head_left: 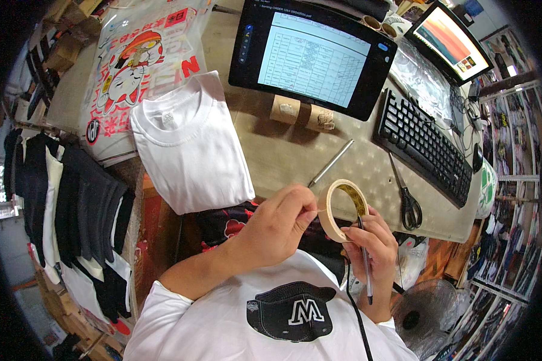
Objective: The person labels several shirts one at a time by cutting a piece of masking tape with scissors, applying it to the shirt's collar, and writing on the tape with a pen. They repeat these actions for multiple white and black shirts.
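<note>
In front of my chest, my right hand (373,243) grips a roll of masking tape (330,224) by its lower right rim. A pen (368,271) is tucked between the same fingers, pointing downward. At the roll's left side, my left hand (286,219) is closed in a pinch, with a thin bit of tape showing between it and the roll. To the left, a folded white T-shirt (196,153) lies at the table's near edge, collar facing away from me. Just beyond my left hand rests a silver pen (332,162).
A tablet (313,57) leans on cardboard tubes (301,113) at the back of the table (265,156). Rightward are black scissors (408,201), a keyboard (424,147) and a monitor (450,42). Printed plastic bags (126,78) lie far left, above hanging dark garments (72,198). A fan (424,316) stands lower right.
</note>
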A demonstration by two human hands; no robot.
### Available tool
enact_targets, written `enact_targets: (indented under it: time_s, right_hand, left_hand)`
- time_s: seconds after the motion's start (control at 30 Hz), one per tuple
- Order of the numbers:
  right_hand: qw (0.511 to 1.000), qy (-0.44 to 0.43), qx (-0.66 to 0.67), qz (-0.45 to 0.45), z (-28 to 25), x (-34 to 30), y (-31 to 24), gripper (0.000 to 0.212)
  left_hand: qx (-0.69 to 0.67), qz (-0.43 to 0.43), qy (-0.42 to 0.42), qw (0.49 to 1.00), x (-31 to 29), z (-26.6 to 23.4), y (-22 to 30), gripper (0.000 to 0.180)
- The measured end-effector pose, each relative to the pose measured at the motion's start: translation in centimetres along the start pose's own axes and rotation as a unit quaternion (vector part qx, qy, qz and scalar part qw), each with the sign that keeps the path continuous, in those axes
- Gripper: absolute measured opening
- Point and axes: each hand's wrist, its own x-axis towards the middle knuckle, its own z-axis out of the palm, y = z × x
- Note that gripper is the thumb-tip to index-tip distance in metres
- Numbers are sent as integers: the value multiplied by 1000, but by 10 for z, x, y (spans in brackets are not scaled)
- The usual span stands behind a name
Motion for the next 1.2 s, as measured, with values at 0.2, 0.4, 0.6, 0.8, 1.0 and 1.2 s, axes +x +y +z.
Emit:
enact_targets:
  time_s: [0.2,0.4,0.6,0.8,1.0,1.2]
  right_hand:
    - [1000,1,2,15,-3,-1,-2,25]
    - [997,13,22,79,-8,-9,10,23]
    - [925,116,-251,261,-70,-51,104,24]
    - [908,23,-306,285,-76,-72,94,24]
    - [928,12,-145,344,-66,-103,81,24]
    - [939,150,224,216,-8,-119,41,35]
  left_hand:
    - [137,88,-16,987,11,-3,6,13]
    - [53,42,-18,998,13,0,24,13]
    - [19,10,-57,998,17,5,12,16]
    - [0,-40,-55,998,26,7,16,16]
    - [-71,-33,-20,997,28,16,1,17]
    - [-264,-167,2,950,50,32,0,15]
